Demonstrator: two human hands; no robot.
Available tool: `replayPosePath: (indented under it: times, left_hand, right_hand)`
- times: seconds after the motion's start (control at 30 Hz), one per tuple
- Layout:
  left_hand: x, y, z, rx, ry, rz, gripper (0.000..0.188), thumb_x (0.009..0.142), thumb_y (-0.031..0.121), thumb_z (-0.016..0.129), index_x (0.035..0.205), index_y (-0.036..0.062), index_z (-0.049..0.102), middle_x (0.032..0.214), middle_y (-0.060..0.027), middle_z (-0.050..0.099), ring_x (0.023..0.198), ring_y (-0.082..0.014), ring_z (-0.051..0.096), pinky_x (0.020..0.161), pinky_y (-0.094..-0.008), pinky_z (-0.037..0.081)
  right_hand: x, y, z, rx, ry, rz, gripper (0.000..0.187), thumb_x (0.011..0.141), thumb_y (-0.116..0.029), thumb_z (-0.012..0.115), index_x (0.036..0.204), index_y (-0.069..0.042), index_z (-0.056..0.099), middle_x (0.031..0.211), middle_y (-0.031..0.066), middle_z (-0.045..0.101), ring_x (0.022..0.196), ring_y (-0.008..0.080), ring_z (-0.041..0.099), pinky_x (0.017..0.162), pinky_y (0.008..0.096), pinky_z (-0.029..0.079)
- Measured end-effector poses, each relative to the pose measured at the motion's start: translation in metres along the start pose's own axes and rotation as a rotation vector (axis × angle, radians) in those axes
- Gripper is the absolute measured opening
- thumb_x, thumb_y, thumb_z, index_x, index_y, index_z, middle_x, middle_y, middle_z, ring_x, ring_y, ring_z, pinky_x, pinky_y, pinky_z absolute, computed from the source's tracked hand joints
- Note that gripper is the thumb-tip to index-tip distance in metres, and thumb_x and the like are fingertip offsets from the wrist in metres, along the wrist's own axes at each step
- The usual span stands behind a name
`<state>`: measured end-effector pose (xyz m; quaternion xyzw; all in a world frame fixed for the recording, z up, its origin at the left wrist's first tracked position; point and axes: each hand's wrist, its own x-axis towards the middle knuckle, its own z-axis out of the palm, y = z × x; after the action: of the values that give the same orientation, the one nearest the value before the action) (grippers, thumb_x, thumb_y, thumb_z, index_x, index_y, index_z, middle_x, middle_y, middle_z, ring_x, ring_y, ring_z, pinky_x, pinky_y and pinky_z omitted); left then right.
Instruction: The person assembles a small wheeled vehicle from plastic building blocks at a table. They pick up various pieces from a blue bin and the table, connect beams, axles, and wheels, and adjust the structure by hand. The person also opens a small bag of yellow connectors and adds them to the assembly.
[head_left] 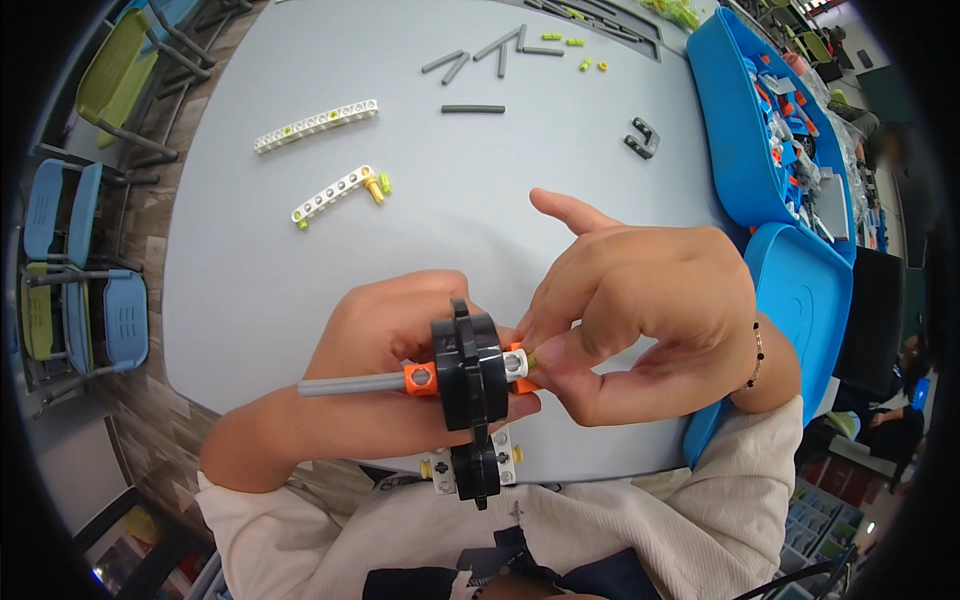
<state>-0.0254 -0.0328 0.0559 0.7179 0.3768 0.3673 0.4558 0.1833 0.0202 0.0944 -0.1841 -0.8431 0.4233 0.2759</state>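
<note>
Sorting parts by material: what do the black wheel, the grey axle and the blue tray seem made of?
Black wheel: moulded plastic, slightly glossy with soft highlights. Grey axle: probably matte plastic, no metallic shine. Blue tray: smooth, shiny plastic with rounded moulded edges.

This looks like a classroom or maker lab for construction-kit building. A large grey table (300, 250) carries loose perforated beams (316, 124) and grey axles (473, 108) at 12 o'clock, blue parts trays (735, 140) sit at 2 o'clock, and stacking blue and green chairs (85, 300) stand at 9 o'clock.
</note>
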Motion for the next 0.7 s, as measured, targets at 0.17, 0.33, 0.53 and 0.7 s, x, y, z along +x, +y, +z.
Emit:
replayPosePath:
  times: [0.17,0.33,0.53,0.7]
  left_hand:
    - [-0.0011,0.0012,0.0008,-0.038,0.004,-0.076,0.027,0.064,0.021,0.084,0.076,0.0048,0.066,0.06,-0.0006,0.048,0.054,-0.0126,0.045,0.047,-0.0265,0.034]
    - [0.002,-0.0003,0.0025,0.02,-0.012,-0.012,0.026,0.066,0.019,0.083,0.069,0.005,0.061,0.06,-0.0005,0.047,0.054,-0.0127,0.045,0.047,-0.0268,0.034]
    - [-0.0042,0.0052,0.002,-0.12,-0.032,-0.111,0.027,0.067,0.019,0.082,0.066,0.0049,0.059,0.059,-0.0005,0.045,0.054,-0.0122,0.043,0.047,-0.0272,0.033]
    - [-0.0059,0.0075,-0.0018,-0.092,-0.031,-0.072,0.028,0.066,0.021,0.083,0.069,0.0057,0.06,0.062,-0.0003,0.046,0.054,-0.0118,0.044,0.047,-0.0268,0.034]
  right_hand:
    - [0.0006,-0.0005,0.0014,-0.06,-0.002,-0.022,0.031,0.06,0.008,0.072,0.061,-0.01,0.047,0.071,0.0052,0.065,0.068,0.0159,0.065,0.105,0.0545,0.031]
    - [0.0024,-0.0007,0.0002,-0.101,-0.023,-0.046,0.032,0.059,0.009,0.071,0.061,-0.01,0.046,0.07,0.0056,0.064,0.066,0.0158,0.063,0.104,0.0554,0.032]
    - [0.0002,-0.0065,0.0002,-0.086,-0.086,-0.027,0.025,0.062,0.006,0.07,0.064,-0.009,0.05,0.076,0.0084,0.066,0.067,0.018,0.064,0.102,0.0547,0.036]
    - [-0.002,-0.008,0.0062,-0.027,-0.037,-0.048,0.02,0.063,0.004,0.069,0.07,-0.007,0.054,0.08,0.0098,0.067,0.073,0.0194,0.067,0.099,0.0523,0.04]
